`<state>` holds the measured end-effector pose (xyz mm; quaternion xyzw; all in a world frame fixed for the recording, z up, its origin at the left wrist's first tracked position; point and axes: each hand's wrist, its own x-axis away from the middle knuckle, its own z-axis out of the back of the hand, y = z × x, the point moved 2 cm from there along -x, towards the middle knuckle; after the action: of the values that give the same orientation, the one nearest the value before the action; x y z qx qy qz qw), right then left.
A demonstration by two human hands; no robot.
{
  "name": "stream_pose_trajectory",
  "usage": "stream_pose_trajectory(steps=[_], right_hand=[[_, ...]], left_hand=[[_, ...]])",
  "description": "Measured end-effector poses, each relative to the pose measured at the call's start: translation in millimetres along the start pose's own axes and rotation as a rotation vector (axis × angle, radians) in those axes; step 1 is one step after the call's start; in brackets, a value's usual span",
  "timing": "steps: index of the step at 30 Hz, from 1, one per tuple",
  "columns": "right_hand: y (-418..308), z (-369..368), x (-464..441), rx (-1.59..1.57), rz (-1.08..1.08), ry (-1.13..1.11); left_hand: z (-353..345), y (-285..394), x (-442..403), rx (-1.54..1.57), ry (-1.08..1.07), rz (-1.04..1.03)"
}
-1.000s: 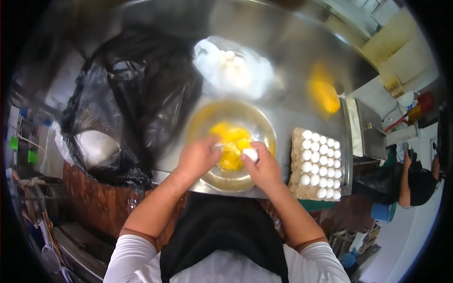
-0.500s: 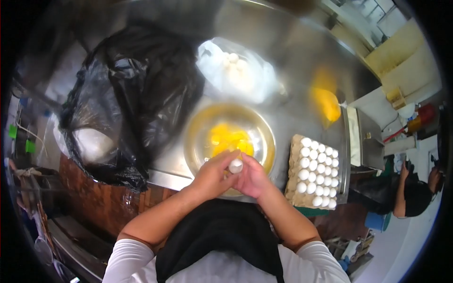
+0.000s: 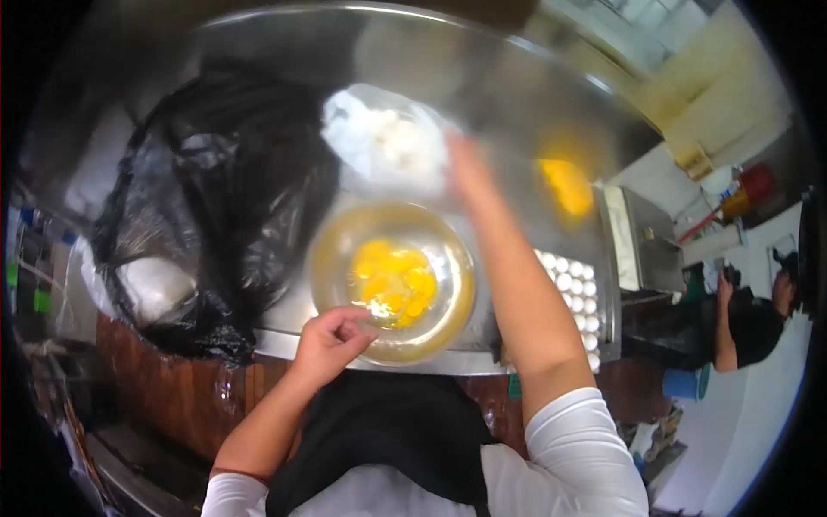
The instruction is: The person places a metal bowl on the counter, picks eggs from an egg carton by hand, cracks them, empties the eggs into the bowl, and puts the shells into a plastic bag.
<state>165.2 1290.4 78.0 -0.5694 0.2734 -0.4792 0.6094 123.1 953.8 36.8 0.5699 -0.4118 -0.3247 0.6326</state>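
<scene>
A steel bowl (image 3: 459,297) with several raw egg yolks (image 3: 392,280) in clear white stands on the metal counter. My left hand (image 3: 332,345) is over the bowl's near left rim, its fingers loosely curved and apart, with nothing visible in them. Beyond the bowl lies a clear white plastic bag (image 3: 345,121) with pale eggshells (image 3: 398,142) in it. My right hand (image 3: 465,164) reaches to the right side of this bag. Motion blur smears its fingers, so what they hold cannot be made out. A carton of white eggs (image 3: 575,284) is partly hidden behind my right forearm.
A large black plastic bag (image 3: 233,198) covers the counter's left side, with a white bundle (image 3: 155,289) at its near end. A yellow item (image 3: 568,185) lies at the right. Farther right stands a metal appliance (image 3: 650,246), and another person (image 3: 741,323) is beyond.
My hands have parted from around the egg above the bowl. The right has swung forward to the plastic bag; the left has moved left to the rim. The whole egg is no longer visible between them.
</scene>
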Motion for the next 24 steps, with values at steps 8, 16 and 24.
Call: stream_pose_trajectory(steps=[8, 16, 24], right_hand=[[78, 212, 74, 0.645, 0.229, 0.059], [132, 241, 224, 1.164, 0.134, 0.036], [128, 235, 235, 1.259, 0.126, 0.105]], left_hand=[[26, -24, 7, 0.121, 0.045, 0.136], [12, -15, -15, 0.113, -0.035, 0.086], [9, -7, -15, 0.097, -0.083, 0.109]])
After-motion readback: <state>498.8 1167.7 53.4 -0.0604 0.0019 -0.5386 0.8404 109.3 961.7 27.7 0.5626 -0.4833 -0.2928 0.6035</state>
